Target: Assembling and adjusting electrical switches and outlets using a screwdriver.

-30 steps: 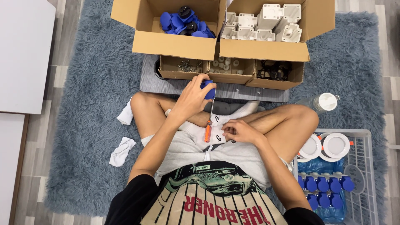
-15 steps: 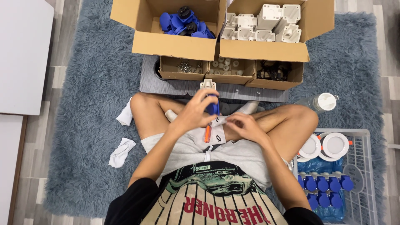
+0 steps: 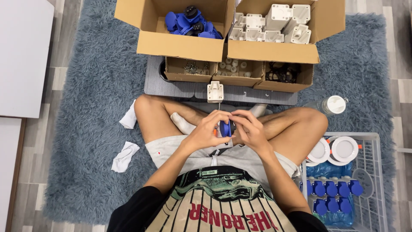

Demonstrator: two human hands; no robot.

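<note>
I sit cross-legged on a blue-grey rug (image 3: 90, 103). Both hands meet over my lap around a small blue plastic part (image 3: 225, 128). My left hand (image 3: 205, 130) grips it from the left and my right hand (image 3: 248, 129) from the right. A sliver of an orange tool handle shows between my left fingers, mostly hidden. A white square plastic housing (image 3: 215, 91) lies just ahead of my hands on a grey board (image 3: 171, 88).
Two open cardboard boxes ahead hold blue parts (image 3: 189, 22) and white housings (image 3: 274, 23); small boxes hold screws (image 3: 191, 67). A wire basket (image 3: 370, 189) at right holds blue parts and white discs. A bottle (image 3: 330, 105) lies by my right knee. White cloths (image 3: 125, 155) lie left.
My left hand came back from the boxes with the blue part and joined my right hand over my lap. The white housing now lies in view on the grey board.
</note>
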